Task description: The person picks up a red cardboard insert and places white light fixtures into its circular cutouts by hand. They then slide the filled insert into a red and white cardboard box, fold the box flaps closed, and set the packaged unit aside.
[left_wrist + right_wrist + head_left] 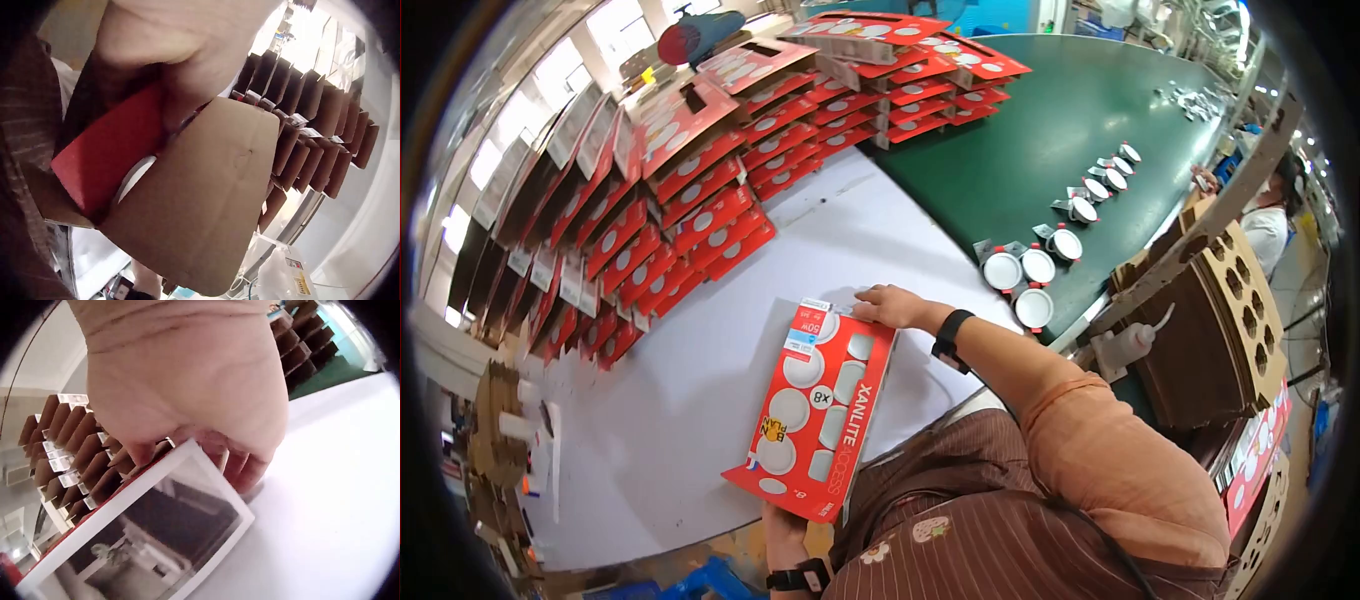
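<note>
A red printed carton [812, 412], lettered XANLITE and showing white round lamps, lies slanted over the near part of the white table. My right hand [890, 305] grips its far end, fingers bent over the edge; the right wrist view has this hand [187, 381] above a side printed with a room photo. At the near end, my left hand [785, 525] is mostly hidden behind the carton. In the left wrist view, the left hand [181, 50] holds that end, where a brown cardboard flap [200, 200] and a red flap [115, 150] stand out.
Stacked red cartons [700, 190] rise along the back and left of the white table [650, 430]. On the green surface [1000, 130] at the right are several round white lamps [1034, 308]. Brown cardboard dividers [1240, 300] and a white bottle [1135, 342] stand further right.
</note>
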A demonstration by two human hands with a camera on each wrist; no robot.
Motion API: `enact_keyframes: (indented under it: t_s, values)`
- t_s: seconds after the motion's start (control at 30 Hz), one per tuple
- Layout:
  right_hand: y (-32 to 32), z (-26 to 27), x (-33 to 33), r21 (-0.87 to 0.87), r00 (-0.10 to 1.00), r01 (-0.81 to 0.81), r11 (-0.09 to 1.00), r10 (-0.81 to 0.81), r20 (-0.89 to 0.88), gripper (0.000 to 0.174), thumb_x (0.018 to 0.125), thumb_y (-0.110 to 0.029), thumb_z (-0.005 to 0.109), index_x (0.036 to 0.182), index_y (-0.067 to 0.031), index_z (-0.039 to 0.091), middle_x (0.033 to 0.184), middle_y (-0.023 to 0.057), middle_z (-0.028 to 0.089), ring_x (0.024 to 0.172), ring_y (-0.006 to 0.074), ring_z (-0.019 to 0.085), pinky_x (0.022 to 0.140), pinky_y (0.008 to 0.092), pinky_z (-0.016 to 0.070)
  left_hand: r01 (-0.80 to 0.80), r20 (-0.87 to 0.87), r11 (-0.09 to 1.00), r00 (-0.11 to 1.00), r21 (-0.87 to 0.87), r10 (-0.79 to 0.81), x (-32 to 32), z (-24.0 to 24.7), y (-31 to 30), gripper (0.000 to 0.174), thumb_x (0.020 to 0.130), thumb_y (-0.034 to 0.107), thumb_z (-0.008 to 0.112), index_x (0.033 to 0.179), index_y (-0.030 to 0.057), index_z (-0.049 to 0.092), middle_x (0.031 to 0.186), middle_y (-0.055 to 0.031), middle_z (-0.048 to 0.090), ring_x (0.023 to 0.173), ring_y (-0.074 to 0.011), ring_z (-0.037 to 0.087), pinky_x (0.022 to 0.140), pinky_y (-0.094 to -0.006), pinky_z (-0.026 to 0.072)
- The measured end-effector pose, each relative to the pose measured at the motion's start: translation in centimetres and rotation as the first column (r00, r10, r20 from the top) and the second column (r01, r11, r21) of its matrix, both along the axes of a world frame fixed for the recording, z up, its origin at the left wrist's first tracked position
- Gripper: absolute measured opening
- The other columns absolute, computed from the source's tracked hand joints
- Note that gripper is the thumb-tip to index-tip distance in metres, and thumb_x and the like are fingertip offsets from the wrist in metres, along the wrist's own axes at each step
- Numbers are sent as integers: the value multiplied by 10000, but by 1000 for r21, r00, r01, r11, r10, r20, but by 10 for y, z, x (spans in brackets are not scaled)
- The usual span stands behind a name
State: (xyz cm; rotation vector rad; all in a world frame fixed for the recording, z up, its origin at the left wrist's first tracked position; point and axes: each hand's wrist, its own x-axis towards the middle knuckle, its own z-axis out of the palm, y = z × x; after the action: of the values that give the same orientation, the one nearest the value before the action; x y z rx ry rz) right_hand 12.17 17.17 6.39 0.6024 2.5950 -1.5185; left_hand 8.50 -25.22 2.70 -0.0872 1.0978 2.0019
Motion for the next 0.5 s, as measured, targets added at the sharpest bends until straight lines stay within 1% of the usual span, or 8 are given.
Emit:
enact_keyframes:
  t_s: [0.03,0.23,0.3,0.33,0.37,0.4,0.43,0.5]
  values:
    - [-7,2,-6,15,993,-112,994,112,40,678,911,-534,481,1269,41,530,1324,237,505,1221,320,491,1040,358,369,-27,26,1000,999,-12,27,7,4,-10,594,927,337,557,1390,38,338,1389,-135,448,1226,-297,495,1013,-471,440]
    - [-38,-6,-21,-129,995,-93,987,97,21,648,919,-525,465,1214,40,576,1198,218,603,1119,308,577,983,365,430,-117,23,992,993,-47,118,19,-12,-37,605,880,349,624,1356,55,394,1331,-92,511,1188,-260,527,982,-436,457]
    - [-42,-15,-23,-214,999,-38,976,42,12,643,932,-503,466,1260,46,531,1226,223,584,1145,303,561,1010,371,411,-32,-219,990,976,-137,1,23,-18,-42,537,896,324,602,1327,55,428,1325,-96,517,1178,-260,532,975,-428,461]
    - [-36,-60,-40,51,984,-81,995,88,-157,630,917,-489,498,1272,31,524,1215,242,582,1131,340,559,1006,395,412,-91,-338,980,941,-179,25,42,21,-35,490,762,24,683,1218,0,505,1220,-98,573,1079,-175,564,946,-349,452]
    - [-39,-55,-35,415,940,-148,898,258,-223,586,906,-459,517,1243,19,548,1187,257,582,1101,382,550,984,422,421,-151,-393,951,919,-271,34,40,3,-49,497,745,18,688,1209,7,510,1228,-108,571,1105,-189,555,966,-349,437]
    - [-58,-17,-20,385,971,42,922,53,-232,530,907,-418,518,1204,18,567,1169,251,579,1089,390,537,968,431,423,-177,-681,890,710,-420,-180,44,17,-50,456,798,79,650,1224,14,498,1177,-89,572,1021,-189,569,884,-345,467]
    - [-67,-14,-17,292,955,219,931,-143,-260,467,911,-373,526,1183,2,582,1173,232,580,1095,372,534,963,423,427,-113,-684,910,697,-399,-213,37,16,-52,456,798,79,650,1224,14,498,1177,-89,572,1021,-189,569,884,-345,467]
    - [-72,-6,-3,279,919,230,932,-115,-376,432,897,-343,558,1180,-19,590,1168,204,587,1089,362,535,955,416,433,-194,-698,919,707,-344,-112,21,21,-76,429,804,106,643,1202,18,510,1147,-101,579,996,-211,572,861,-355,471]
